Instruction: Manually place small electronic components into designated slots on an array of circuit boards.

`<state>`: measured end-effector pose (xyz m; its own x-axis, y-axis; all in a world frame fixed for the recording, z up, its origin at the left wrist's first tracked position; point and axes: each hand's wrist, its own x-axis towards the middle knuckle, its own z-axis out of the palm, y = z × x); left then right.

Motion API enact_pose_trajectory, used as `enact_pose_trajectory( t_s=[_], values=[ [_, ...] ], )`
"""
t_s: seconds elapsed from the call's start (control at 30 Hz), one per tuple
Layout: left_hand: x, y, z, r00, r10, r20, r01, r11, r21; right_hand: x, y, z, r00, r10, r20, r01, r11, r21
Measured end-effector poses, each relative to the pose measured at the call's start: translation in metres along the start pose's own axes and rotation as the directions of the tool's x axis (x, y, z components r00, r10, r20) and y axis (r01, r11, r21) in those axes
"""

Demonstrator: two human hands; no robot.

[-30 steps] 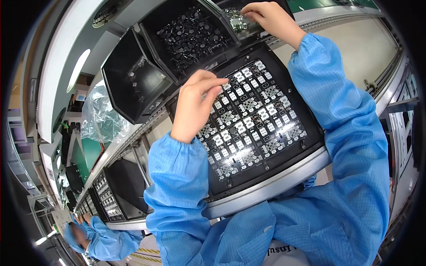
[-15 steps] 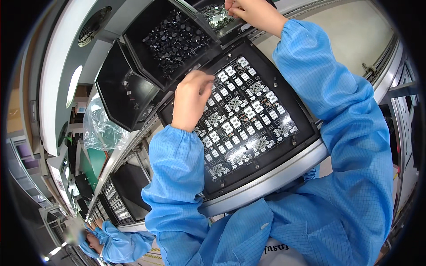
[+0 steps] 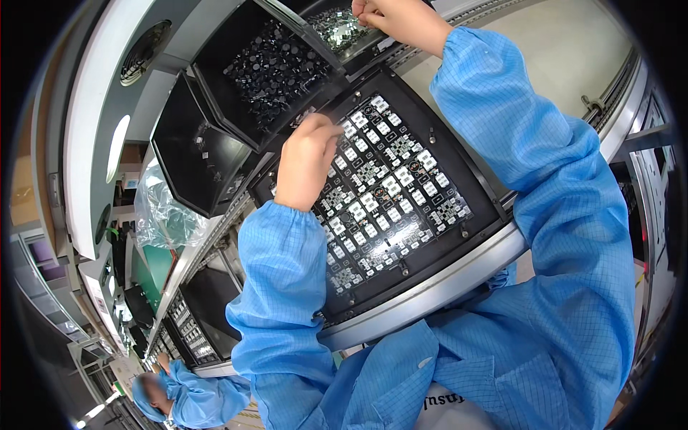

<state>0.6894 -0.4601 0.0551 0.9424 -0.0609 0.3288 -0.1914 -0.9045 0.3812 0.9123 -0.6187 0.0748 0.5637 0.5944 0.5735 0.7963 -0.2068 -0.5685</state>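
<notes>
A panel of circuit boards (image 3: 373,233), crowded with white and metallic parts, lies in a black tray (image 3: 459,172) before me. Over the panel's far left corner is my left hand (image 3: 308,161), its thumb and fingers pinched together; whatever they hold is too small or hidden. My right hand (image 3: 405,25) reaches across to the far side, fingertips pinched above a heap of small silvery parts (image 3: 337,30) in a dark bin. I cannot make out anything between those fingertips. Beyond my left hand, a black bin holds many dark round components (image 3: 276,72).
Another black bin (image 3: 175,136) with a few small pieces stands left of the full one. Below it hangs a clear plastic bag (image 3: 168,208). A metal rail (image 3: 430,283) runs along the tray's near edge. A co-worker in blue (image 3: 204,398) is at lower left, beside more trays.
The view has shifted slightly, with tray and bins a little further left. Both hands stay near the same places, still pinched. The co-worker's head has moved right.
</notes>
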Motion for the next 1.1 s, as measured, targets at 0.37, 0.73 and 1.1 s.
enact_pose_trajectory(
  t_s=[0.37, 0.73, 1.1],
  values=[
    [-0.001, -0.001, -0.003, 0.999, -0.013, 0.052, 0.013, 1.000, -0.010, -0.003, 0.004, 0.003, 1.000, 0.004, -0.016, -0.005, 1.000, -0.015],
    [0.002, 0.002, -0.009, 0.992, -0.022, 0.121, 0.019, 1.000, 0.022, -0.001, 0.015, 0.007, 0.999, -0.028, -0.031, 0.027, 0.999, -0.033],
    [0.004, 0.002, -0.009, 0.988, -0.015, 0.155, -0.008, 0.990, 0.141, -0.005, 0.016, 0.004, 0.999, -0.012, -0.029, 0.012, 1.000, -0.011]
  ],
)
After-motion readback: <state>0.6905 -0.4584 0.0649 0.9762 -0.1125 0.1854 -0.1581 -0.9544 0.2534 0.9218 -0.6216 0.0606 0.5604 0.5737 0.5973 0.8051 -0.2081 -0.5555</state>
